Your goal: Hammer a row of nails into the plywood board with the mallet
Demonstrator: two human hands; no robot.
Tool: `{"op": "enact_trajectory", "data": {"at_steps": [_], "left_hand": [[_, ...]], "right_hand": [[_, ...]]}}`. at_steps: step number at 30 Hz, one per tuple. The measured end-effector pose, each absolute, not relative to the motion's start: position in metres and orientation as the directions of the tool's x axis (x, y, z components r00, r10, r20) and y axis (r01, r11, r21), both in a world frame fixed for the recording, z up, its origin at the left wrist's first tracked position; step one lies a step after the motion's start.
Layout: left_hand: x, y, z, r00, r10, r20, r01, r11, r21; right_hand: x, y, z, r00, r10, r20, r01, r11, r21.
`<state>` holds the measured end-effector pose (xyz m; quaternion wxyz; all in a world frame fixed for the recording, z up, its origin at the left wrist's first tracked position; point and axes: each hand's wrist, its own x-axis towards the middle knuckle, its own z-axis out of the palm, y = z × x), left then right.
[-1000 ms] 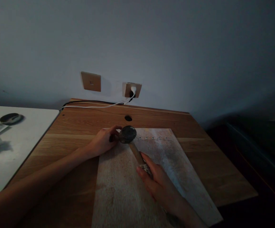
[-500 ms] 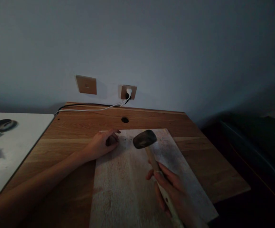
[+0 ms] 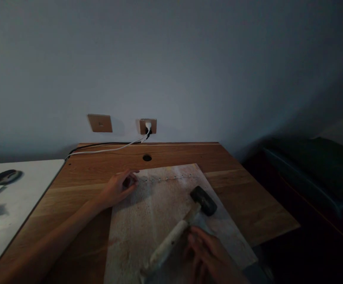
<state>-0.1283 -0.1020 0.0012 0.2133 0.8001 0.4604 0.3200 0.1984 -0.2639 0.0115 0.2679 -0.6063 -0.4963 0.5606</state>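
Observation:
A mallet with a black head [image 3: 203, 200] and a pale wooden handle [image 3: 167, 243] is low over or on the whitish, worn board [image 3: 141, 228]; its handle points to the lower left. My right hand [image 3: 207, 254] is just right of the handle, fingers loosely bent and not wrapped round it; the fingertips are close to or touching it. My left hand [image 3: 120, 188] rests at the board's far left edge, its fingers curved and apart with nothing seen in them. A row of several small nail-like pieces [image 3: 167, 178] runs along the board's far end.
The board lies on a wooden desk [image 3: 233, 185] with a round cable hole [image 3: 147, 157]. Cables [image 3: 112, 149] run along the back to a wall socket [image 3: 148, 126]. A white table [image 3: 41, 177] with a dark round object [image 3: 7, 176] adjoins at left.
The mallet has turned, its head moving right and nearer me, its handle swinging to the lower left. My right hand no longer wraps the handle. The view has tilted up slightly.

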Motion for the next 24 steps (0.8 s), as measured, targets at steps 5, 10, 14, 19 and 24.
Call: {"op": "enact_trajectory", "data": {"at_steps": [5,10,14,19,24], "left_hand": [[-0.131,-0.095,0.01,0.31,0.843,0.439,0.771,-0.493,0.404],[-0.113,-0.091,0.047,0.086,0.902,0.422,0.889,-0.26,0.376],[-0.1,-0.144,0.047,0.139,0.892,0.431,0.929,-0.268,0.256],[-0.127,-0.238,0.003,0.161,0.932,0.325,0.986,-0.167,-0.008],[-0.141,-0.287,-0.02,0.377,0.811,0.446,0.913,-0.407,-0.031]], "right_hand": [[0.202,-0.254,0.012,-0.116,0.993,0.0,0.616,0.072,-0.785],[0.215,-0.255,-0.014,-0.182,0.91,0.372,0.709,0.384,-0.592],[0.254,-0.256,-0.03,-0.221,0.855,0.469,0.842,0.41,-0.351],[0.315,-0.26,-0.039,-0.124,0.831,0.542,0.948,0.26,-0.181],[0.329,-0.264,-0.049,-0.099,0.833,0.545,0.967,0.209,-0.143]]}}
